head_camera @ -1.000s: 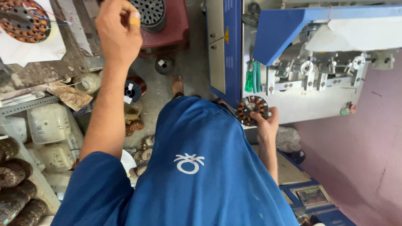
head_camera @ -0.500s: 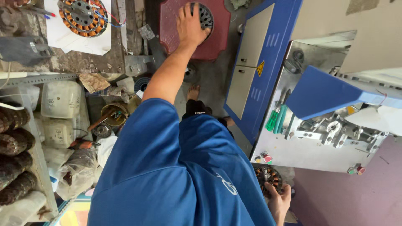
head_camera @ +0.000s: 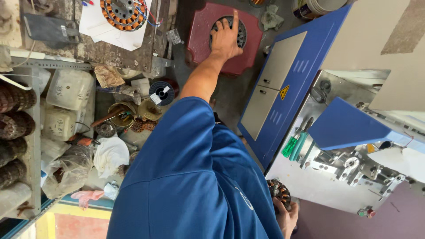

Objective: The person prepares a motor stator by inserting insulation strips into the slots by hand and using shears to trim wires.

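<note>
Left hand [head_camera: 226,39] now lies flat on the dark round grille [head_camera: 241,33] atop the red stool [head_camera: 201,44]; half a second ago it was just arriving there, a second ago raised in the air. Fingers spread, index straight out, gripping nothing. Right hand [head_camera: 287,217], low by the machine [head_camera: 318,186], keeps its fingers curled round a copper-wound stator [head_camera: 278,191], as before. Another stator [head_camera: 121,11] sits on the bench, top left.
</note>
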